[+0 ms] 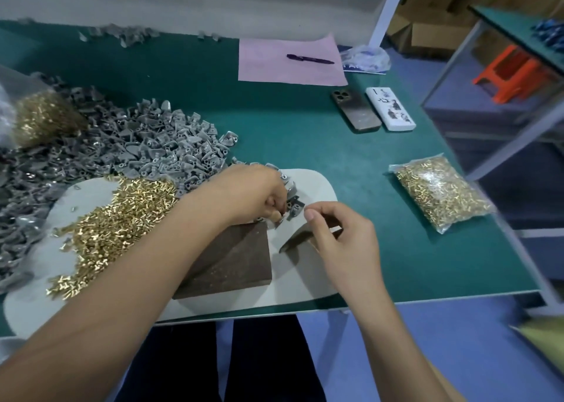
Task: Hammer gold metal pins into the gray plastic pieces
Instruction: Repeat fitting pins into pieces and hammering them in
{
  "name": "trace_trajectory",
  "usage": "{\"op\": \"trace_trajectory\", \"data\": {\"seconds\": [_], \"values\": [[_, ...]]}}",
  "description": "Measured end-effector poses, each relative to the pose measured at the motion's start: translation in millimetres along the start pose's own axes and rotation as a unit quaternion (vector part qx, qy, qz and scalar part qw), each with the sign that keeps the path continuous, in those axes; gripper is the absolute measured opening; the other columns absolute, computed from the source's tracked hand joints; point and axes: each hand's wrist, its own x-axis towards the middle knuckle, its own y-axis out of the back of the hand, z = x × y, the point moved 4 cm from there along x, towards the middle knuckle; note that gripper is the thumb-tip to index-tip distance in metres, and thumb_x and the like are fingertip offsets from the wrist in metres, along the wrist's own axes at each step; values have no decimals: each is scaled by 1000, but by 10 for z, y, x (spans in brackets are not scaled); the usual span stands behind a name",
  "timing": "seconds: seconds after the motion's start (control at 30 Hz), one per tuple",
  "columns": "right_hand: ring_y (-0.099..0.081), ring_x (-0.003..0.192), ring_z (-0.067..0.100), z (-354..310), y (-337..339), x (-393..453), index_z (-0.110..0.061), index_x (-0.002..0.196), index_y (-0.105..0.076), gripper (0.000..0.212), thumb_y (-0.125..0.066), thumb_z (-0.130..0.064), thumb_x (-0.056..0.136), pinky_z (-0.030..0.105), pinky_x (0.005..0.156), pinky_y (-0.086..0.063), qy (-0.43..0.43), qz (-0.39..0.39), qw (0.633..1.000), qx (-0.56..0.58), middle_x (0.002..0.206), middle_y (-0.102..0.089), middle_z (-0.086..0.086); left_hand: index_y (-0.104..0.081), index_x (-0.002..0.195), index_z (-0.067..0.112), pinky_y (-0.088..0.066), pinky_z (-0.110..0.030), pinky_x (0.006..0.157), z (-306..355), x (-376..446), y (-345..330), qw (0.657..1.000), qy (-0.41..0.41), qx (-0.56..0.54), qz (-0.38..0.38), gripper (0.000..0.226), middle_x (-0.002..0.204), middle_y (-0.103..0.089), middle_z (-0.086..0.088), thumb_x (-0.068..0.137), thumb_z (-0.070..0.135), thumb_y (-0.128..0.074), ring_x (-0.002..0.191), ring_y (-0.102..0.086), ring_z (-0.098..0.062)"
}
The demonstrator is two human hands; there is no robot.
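Two hands' fingers (276, 209) hide whatever they pinch above the block (232, 258).

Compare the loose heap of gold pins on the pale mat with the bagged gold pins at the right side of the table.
The loose heap of gold pins lies uncovered, while the bagged gold pins are held in a clear plastic bag. The heap sprawls with stray pins at its edges; the bag keeps its pins in one compact block. The heap lies on the pale mat beside the left arm; the bag lies on the green table, away from both hands. Both hold the same small gold pins.
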Motion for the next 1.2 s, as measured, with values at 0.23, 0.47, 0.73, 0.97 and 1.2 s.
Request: {"op": "trace_trajectory", "data": {"seconds": [0.23, 0.47, 0.73, 0.97, 1.2], "values": [[-66, 74, 7, -67, -23, -69, -26, 88, -75, 11, -71, -18, 94, 13, 66, -45, -3, -5, 1000, 20, 81, -72, -17, -70, 101, 33, -51, -36, 81, -8, -83, -13, 998, -8, 28, 59, 18, 102, -58, 11, 85, 39, -76, 103, -59, -16], [-61, 65, 5, -133, -41, -100, -28, 87, -74, 12, -71, -21, 95, 11, 60, -41, 1, -1, 1000, 30, 78, -72, -14, -70, 105, 35, -47, -37, 85, 30, -288, 142, 993, 3, -38, 111, 16, 109, -59, 12, 92, 43, -67, 109, -51, -12], [-61, 77, 10, -298, -291, -246, -27, 85, -72, 13, -74, -16, 93, 14, 69, -41, 103, -50, 993, 14, 83, -66, -13, -66, 103, 36, -47, -33, 76, 47, -1428, -43, 962, 138, -134, 194, 10, 94, -61, 17, 95, 39, -61, 91, -56, -10], [-63, 90, 11, -406, -636, -343, -22, 90, -78, 5, -73, -21, 90, 36, 80, -52, 162, -123, 979, -27, 88, -64, -12, -69, 103, 36, -49, -35, 76, 35, -1615, -182, 952, 155, -130, 228, 14, 95, -55, 16, 91, 42, -65, 102, -52, -10], [-60, 90, 16, -504, -651, -386, -23, 92, -80, 4, -76, -21, 89, 42, 78, -52, 191, -119, 968, -108, 86, -65, -10, -74, 101, 38, -51, -38, 74, 24, -1659, -282, 922, 179, -209, 271, 16, 92, -58, 18, 87, 44, -69, 98, -53, -8]]}}
